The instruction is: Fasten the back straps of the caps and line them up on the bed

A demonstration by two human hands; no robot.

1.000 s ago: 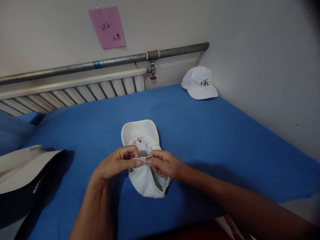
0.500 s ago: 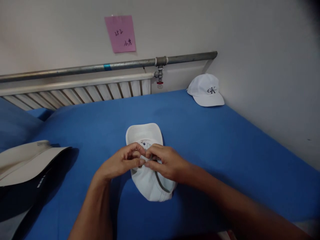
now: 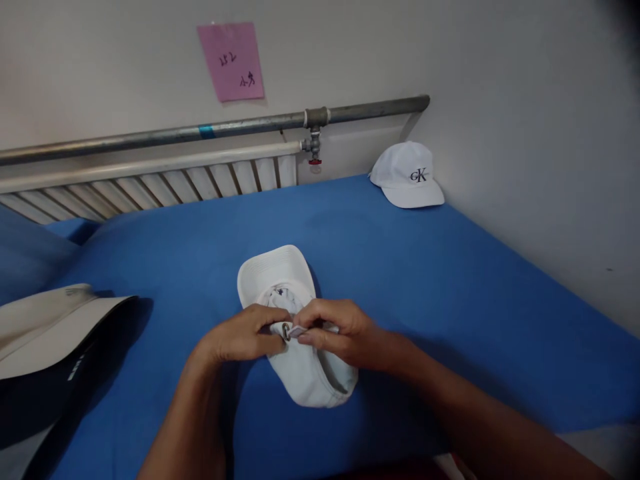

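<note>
A white baseball cap [image 3: 305, 383] lies upside down on the blue surface, its brim [image 3: 275, 270] pointing away from me. At its back opening, a small metal buckle [image 3: 286, 331] shows between my hands. My left hand [image 3: 250, 333] pinches the cap's edge just left of that buckle. From the right, my right hand [image 3: 345, 331] grips the end of the adjusting strap [image 3: 297, 331] between thumb and fingers, close beside the buckle. Whether the strap runs through the buckle I cannot tell.
Another white cap [image 3: 407, 177] with dark letters sits at the back right corner by the wall. Several stacked caps, a beige one [image 3: 55, 320] uppermost, are at the left. Behind the blue surface [image 3: 450, 287] run a radiator [image 3: 200, 183] and a metal pipe [image 3: 260, 125].
My fingers have drawn slightly apart, and the buckle and strap end now show between them. The brim has shifted a little left as the cap turned.
</note>
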